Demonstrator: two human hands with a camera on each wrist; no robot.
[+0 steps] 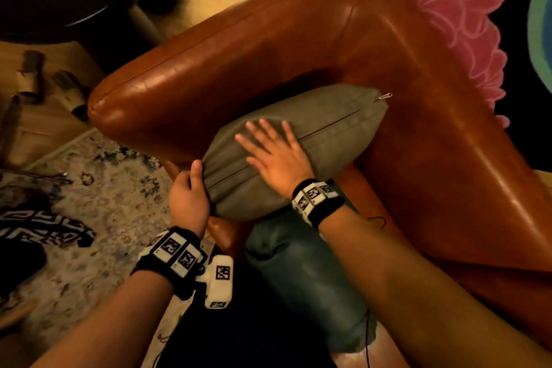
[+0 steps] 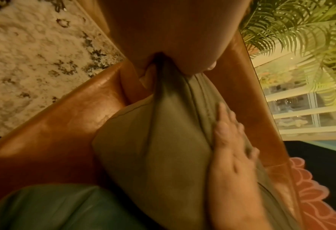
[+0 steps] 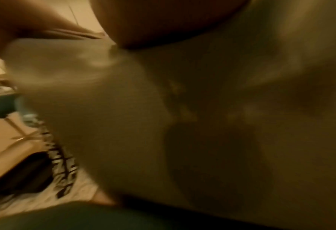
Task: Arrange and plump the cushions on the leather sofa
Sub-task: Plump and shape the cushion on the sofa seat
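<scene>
- Left hand (image 1: 188, 200) pinches the near corner of the grey-green cushion (image 1: 316, 134), thumb on top and fingers curled under the seam; I judge this anchors the cushion so a pat cannot shove it along the seat.
- Right hand (image 1: 273, 155) lies flat on the cushion's upper face, fingers straight and spread, gripping nothing; a broad palm suits pressing the filling outward rather than denting 1 spot.
- In the left wrist view the fabric gathers into folds running toward the pinched corner, which shows the left hand's pull is taut.
- The cushion sits in the corner of the brown leather sofa (image 1: 418, 98), between the armrest (image 1: 167, 84) and the backrest, with its zip seam facing up and the zip pull (image 1: 386, 95) at the far end; the corner props it from 2 sides.
- A teal leather cushion (image 1: 304, 272) lies on the seat nearer the person, touching the grey-green one's lower edge; it looks not yet arranged.
- The right wrist view is too blurred to add detail.
- A pale patterned rug (image 1: 98, 188) covers the floor beside the sofa.
</scene>
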